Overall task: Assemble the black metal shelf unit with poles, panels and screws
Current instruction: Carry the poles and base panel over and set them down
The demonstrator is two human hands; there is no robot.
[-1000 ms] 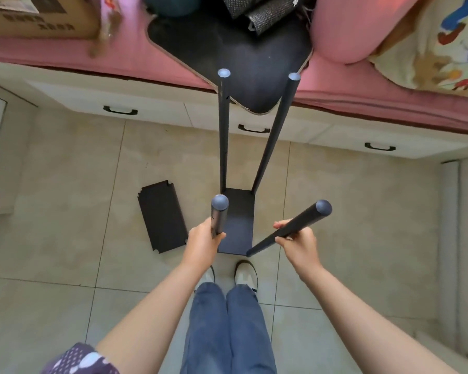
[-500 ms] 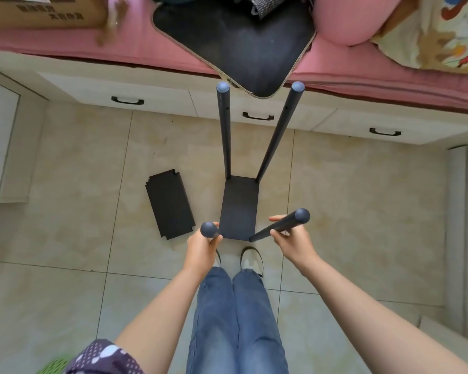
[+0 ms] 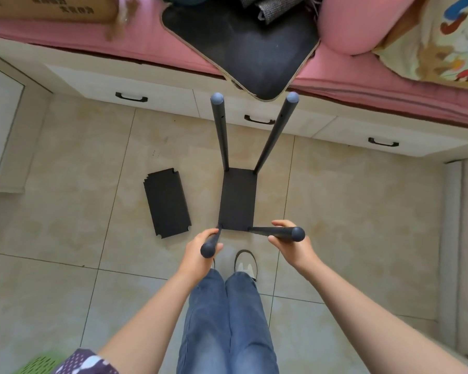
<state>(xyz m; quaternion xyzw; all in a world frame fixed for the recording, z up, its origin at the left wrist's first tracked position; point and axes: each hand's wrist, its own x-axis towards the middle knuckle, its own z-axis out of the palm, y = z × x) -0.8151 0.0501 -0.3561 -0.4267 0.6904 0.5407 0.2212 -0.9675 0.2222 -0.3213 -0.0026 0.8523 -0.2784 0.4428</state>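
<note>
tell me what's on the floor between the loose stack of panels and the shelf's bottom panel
Nothing: in the head view only bare tile separates the stack of panels from the bottom panel.

Both forearms are bare down to the left hand (image 3: pixel 199 253) and right hand (image 3: pixel 291 245). A short purple sleeve (image 3: pixel 88 363) with pale blotches shows at the left upper arm. The legs wear faded blue jeans (image 3: pixel 227 319). One light-coloured shoe (image 3: pixel 245 263) with a dark edge shows beyond the jeans.

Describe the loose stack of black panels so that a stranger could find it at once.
Start at the white drawers below the pink cushion, then look down to the tiled floor. The stack of panels lies flat there, beside the panel with poles; it alone has no poles.
</note>
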